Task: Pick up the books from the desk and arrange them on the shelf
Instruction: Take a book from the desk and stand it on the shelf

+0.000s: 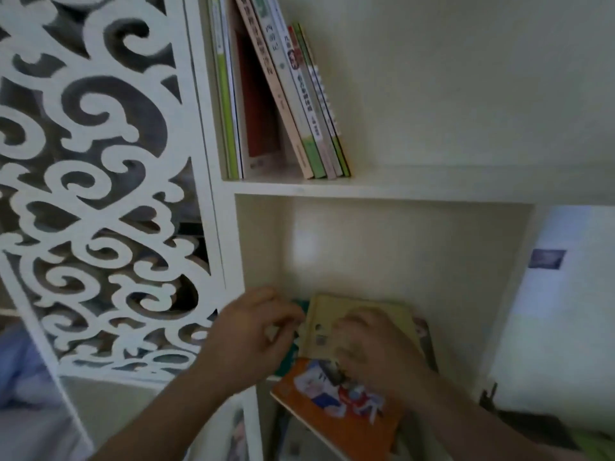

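1. Right now I'm mid-placement: both hands are in the lower compartment of the white shelf [382, 188], working a small stack of books lying flat there.
2. My left hand [256, 331] has fingers curled, seems to pinch the left edge of the tan book [362, 311]; blur, so can't be sure of the contact.
3. My right hand [372, 351] lies on top of the tan book w/ fingers bent, pressing down; can't tell if it grips an edge.
4. Orange book [336, 414] sits under the tan one, glossy illustrated cover, corner sticking out past the shelf front toward me. A teal book [293, 351] peeks out beneath, left side.
5. Upper compartment: row of upright books [286, 94], thin paperback spines, most leaning left.
6. Next, I reckon: square up the stack, push the orange one fully in, or stand them up on their spines like the row above.
7. Shelf is smooth white board; a white fretwork panel [100, 194] w/ scroll cut-outs stands to the left.
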Action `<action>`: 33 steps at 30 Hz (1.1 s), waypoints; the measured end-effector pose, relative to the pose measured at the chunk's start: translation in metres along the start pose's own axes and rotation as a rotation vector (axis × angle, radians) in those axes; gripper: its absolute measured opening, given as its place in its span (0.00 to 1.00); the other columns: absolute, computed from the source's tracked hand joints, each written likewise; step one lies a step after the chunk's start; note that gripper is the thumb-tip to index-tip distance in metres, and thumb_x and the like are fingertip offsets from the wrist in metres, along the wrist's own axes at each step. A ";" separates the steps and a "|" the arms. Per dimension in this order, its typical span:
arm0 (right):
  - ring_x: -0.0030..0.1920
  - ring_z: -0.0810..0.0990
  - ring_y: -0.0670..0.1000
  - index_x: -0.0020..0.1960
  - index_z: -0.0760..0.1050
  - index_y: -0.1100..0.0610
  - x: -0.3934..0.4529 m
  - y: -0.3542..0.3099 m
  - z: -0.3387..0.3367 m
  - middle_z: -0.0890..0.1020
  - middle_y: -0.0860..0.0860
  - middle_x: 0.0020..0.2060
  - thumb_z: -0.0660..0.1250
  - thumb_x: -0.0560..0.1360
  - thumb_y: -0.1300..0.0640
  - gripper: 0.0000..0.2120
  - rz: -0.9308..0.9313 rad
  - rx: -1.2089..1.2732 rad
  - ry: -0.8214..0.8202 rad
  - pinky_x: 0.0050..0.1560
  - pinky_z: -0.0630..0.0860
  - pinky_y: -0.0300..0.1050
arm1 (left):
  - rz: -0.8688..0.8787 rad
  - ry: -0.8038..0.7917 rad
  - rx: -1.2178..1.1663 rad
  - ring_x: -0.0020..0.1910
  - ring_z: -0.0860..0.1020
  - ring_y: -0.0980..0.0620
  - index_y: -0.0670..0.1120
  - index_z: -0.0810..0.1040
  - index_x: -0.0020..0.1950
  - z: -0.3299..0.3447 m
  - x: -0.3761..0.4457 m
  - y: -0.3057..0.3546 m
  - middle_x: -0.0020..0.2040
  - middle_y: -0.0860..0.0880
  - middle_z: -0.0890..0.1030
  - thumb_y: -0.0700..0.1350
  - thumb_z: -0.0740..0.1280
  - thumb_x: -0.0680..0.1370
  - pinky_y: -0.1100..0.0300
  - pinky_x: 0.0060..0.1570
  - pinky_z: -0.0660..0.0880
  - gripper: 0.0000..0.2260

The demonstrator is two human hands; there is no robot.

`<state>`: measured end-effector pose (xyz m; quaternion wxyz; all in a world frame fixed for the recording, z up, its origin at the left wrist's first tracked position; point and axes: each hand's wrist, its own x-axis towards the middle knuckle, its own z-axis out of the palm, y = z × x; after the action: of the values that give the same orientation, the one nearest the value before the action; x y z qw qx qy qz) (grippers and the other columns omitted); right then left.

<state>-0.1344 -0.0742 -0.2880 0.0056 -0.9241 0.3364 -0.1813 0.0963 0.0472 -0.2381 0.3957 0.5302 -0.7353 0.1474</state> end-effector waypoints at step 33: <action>0.60 0.84 0.67 0.72 0.75 0.58 -0.011 -0.025 -0.013 0.84 0.64 0.60 0.65 0.74 0.73 0.28 0.813 2.219 0.503 0.62 0.79 0.69 | -1.176 0.188 -1.643 0.59 0.85 0.39 0.47 0.75 0.71 0.093 0.005 0.086 0.61 0.40 0.85 0.37 0.68 0.80 0.40 0.54 0.83 0.19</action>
<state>-0.1312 -0.0461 -0.2760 0.7872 -0.1818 0.2555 -0.5311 -0.0215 0.0188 -0.2771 0.7037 0.3582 -0.1973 -0.5810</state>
